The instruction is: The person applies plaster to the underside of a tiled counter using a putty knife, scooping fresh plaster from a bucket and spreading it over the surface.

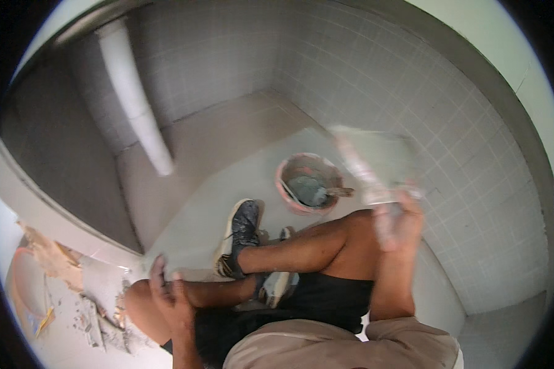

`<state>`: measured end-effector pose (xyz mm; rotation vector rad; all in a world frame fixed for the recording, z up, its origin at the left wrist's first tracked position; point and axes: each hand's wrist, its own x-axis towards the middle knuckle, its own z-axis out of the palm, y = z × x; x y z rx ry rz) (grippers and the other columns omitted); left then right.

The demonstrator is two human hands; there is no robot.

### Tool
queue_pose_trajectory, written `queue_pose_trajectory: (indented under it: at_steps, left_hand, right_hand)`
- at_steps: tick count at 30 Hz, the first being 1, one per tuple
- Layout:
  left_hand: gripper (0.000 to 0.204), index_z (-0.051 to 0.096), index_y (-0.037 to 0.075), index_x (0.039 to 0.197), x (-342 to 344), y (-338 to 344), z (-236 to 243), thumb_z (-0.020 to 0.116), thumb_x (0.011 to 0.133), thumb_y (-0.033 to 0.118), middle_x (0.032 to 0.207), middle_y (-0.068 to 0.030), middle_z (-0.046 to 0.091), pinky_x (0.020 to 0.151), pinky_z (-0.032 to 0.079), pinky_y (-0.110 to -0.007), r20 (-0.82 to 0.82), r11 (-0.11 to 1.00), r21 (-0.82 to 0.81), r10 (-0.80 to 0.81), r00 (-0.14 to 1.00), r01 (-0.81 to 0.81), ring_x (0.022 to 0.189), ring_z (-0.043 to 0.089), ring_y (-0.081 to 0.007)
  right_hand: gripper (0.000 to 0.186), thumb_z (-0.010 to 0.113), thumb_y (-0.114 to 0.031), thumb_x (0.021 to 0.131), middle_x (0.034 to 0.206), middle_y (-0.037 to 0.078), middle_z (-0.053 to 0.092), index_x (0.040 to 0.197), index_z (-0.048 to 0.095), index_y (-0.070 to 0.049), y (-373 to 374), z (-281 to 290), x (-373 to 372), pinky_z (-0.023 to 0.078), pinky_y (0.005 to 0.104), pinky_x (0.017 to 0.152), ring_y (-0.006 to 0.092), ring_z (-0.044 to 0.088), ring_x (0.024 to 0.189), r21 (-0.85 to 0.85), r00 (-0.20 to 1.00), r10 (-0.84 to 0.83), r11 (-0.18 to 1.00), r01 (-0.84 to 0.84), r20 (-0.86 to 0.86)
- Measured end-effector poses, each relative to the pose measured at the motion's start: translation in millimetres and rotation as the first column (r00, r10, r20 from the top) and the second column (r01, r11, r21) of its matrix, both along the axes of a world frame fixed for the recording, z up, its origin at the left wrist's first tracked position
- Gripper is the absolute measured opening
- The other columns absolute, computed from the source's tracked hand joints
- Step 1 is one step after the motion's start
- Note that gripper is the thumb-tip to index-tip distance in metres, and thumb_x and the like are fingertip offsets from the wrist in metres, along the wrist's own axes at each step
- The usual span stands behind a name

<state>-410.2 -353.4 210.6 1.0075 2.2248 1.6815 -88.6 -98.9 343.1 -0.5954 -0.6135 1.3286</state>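
Observation:
My right hand (400, 221) is raised beside the right-hand wall, its fingers closed on a flat rectangular float (381, 160). The float has a pale face and a pinkish edge, and motion smears both it and the hand. Just left of it on the floor stands a round reddish bucket (281, 175) with grey wet mix (308, 189) inside. A smeared tool handle (340, 192) sticks out over the bucket's right rim. Above my left knee, my left hand (172, 301) has its thumb and fingers apart, and no object shows in it.
Tiled grey walls (455, 154) surround the floor (228, 135), which is coated greenish grey towards me and browner beyond. A white pipe (135, 104) rises at the far left. Outside a low sill (61, 215) lie broken board (52, 258), rubble and a pale orange bucket (26, 280).

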Motion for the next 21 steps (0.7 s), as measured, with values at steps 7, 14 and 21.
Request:
queue_pose_trajectory:
  at_steps: [7, 14, 21]
  left_hand:
    - [0.062, 0.040, -0.003, 0.148, 112.8, 138.2, 23.0, 0.065, 0.097, 0.021, 0.144, -0.0195, 0.051, 0.115, 0.033, -0.041, 0.394, 0.664, 0.612, -0.727, 0.563, 0.429, 0.137, 0.045, -0.0299]
    - [0.052, 0.046, 0.001, 0.143, 74.9, 202.6, -22.8, 0.057, 0.103, 0.033, 0.138, -0.0164, 0.054, 0.108, 0.042, -0.040, 0.810, 0.862, 0.436, -0.501, 0.305, 0.259, 0.128, 0.052, -0.0266]
    - [0.045, 0.048, 0.000, 0.134, -20.0, 231.2, -85.2, 0.059, 0.101, 0.027, 0.131, -0.0128, 0.056, 0.104, 0.048, -0.050, 0.831, 0.830, 0.527, -0.458, 0.314, -0.184, 0.121, 0.057, -0.0276]
  right_hand:
    - [0.050, 0.063, 0.006, 0.087, 0.129, 0.013, 0.058, 0.133, 0.049, -0.008, -5.6, -84.0, -120.1, 0.052, 0.0469, 0.101, 0.0300, 0.062, 0.114, -0.173, 0.885, 0.462, 0.869, -0.464, -0.055]
    - [0.038, 0.063, 0.004, 0.092, 0.116, 0.012, 0.065, 0.128, 0.054, -0.002, 19.6, -121.5, -134.7, 0.056, 0.0420, 0.090, 0.0257, 0.066, 0.104, -0.201, 0.764, 0.642, 0.757, -0.621, 0.058]
    - [0.052, 0.065, -0.011, 0.092, 0.120, 0.024, 0.062, 0.139, 0.048, 0.005, 86.6, -118.2, -76.5, 0.053, 0.0457, 0.093, 0.0364, 0.063, 0.106, -0.156, -0.245, -0.003, 0.763, -0.627, 0.970]
